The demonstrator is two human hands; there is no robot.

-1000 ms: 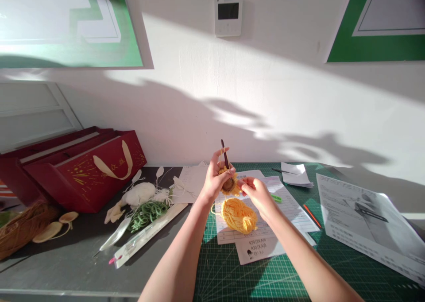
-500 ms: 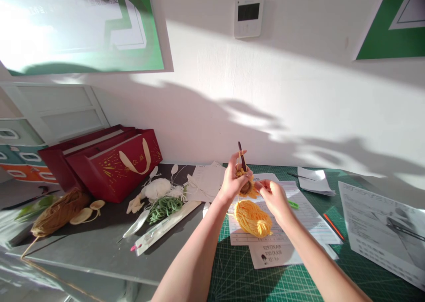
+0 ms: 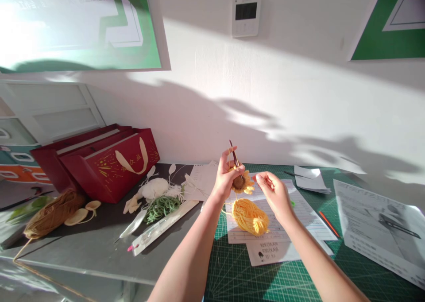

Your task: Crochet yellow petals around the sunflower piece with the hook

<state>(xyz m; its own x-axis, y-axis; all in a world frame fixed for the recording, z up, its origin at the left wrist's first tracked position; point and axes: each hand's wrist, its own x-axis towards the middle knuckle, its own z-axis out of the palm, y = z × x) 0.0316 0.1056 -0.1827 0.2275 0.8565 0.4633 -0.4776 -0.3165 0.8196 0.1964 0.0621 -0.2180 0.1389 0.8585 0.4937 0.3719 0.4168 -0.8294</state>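
My left hand (image 3: 227, 176) is closed on a small round crochet piece (image 3: 238, 184), brown in the middle with a yellow scalloped edge. A dark crochet hook (image 3: 233, 151) stands up at the piece, beside my raised left index finger, which has yellow yarn around it. To the right, my right hand (image 3: 272, 190) is closed with its thumb and index finger pinched, a little apart from the yellow edge. Whatever may lie in that pinch is too small to make out. Below both hands sits a yellow yarn skein (image 3: 249, 217) on printed sheets (image 3: 282, 235).
A green cutting mat (image 3: 232, 275) lies beneath the papers. On the right are an orange stick (image 3: 329, 224), white slips (image 3: 312, 180) and a printed sheet (image 3: 378, 226). Green yarn (image 3: 162, 208), white yarn (image 3: 155, 189), a red bag (image 3: 109, 164) and brown yarn (image 3: 55, 213) are left.
My right hand has come away from the crochet piece's edge, leaving a small gap. The piece has turned so its brown middle shows more, and the hook leans further left.
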